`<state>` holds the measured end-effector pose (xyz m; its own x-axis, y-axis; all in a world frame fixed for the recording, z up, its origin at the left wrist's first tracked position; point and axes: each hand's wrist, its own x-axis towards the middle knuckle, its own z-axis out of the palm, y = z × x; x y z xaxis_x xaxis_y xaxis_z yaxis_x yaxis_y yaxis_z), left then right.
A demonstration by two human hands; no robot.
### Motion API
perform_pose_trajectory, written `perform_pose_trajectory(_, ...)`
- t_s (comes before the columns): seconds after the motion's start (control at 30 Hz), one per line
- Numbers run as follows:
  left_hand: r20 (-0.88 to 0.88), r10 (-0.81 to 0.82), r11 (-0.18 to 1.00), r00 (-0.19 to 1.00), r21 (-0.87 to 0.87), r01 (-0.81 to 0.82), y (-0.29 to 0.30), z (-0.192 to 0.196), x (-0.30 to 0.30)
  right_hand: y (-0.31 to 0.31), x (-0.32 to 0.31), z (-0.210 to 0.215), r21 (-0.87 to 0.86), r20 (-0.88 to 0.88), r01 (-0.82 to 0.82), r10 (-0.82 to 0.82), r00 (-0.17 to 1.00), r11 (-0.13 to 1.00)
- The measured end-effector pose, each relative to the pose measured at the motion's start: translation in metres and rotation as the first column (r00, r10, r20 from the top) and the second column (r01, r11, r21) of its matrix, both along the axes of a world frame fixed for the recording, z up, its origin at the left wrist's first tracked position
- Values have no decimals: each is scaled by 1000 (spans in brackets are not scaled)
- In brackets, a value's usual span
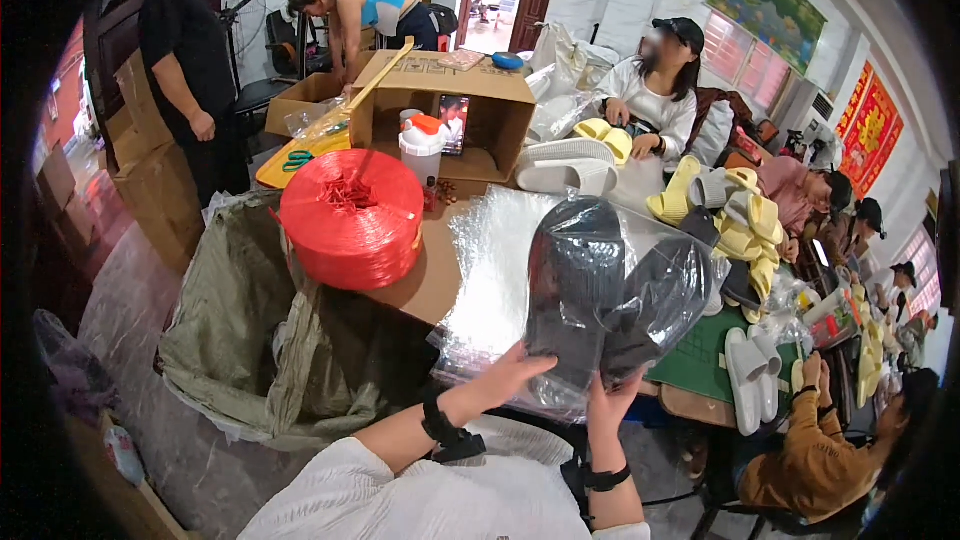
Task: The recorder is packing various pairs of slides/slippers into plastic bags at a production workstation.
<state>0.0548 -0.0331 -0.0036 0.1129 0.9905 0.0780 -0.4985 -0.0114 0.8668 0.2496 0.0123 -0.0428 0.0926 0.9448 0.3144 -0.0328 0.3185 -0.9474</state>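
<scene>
In front of me a pair of black slippers (578,275) sits inside a clear plastic bag (655,238), toes pointing away. My left hand (508,376) grips the lower left side, its thumb over one heel and its other fingers hidden below. The other slipper's heel end is in my right hand (612,406), whose fingers are partly covered by the bag. Under the bagged pair, and to its left, lies a stack of clear plastic bags (492,265).
A big roll of red plastic twine (352,220) stands left, above an open woven sack (235,315). Behind it are green-handled scissors (298,161), a white tub (421,152) and a cardboard box (395,100). Yellow slippers (740,235) pile up right, near grey slippers (748,380) and several people.
</scene>
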Motion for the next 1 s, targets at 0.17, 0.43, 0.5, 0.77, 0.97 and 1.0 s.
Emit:
perform_pose_trajectory(0.17,-59,-9,999,998,-36,7,-2,-2,-9,-8,-2,-20,71,77,-48,43,996,996)
perform_pose_trajectory(0.43,-253,449,892,857,178,-415,-75,-8,-79,-13,3,39,194,405,-389,288,868,901)
perform_pose_trajectory(0.5,-325,688,725,648,298,-621,-94,7,-116,0,15,26,173,466,-218,115,877,960)
perform_pose_trajectory(0.77,-390,800,-266,-456,450,-852,-151,-31,-314,35,37,-41,-19,464,-18,25,886,1000)
perform_pose_trajectory(0.97,-584,755,-249,-296,162,-955,-160,-137,-371,40,28,-39,114,560,-17,-50,827,993)
perform_pose_trajectory(1.0,-461,877,-169,-134,-36,-985,-158,-144,-365,41,27,-39,125,553,-27,-47,832,992)
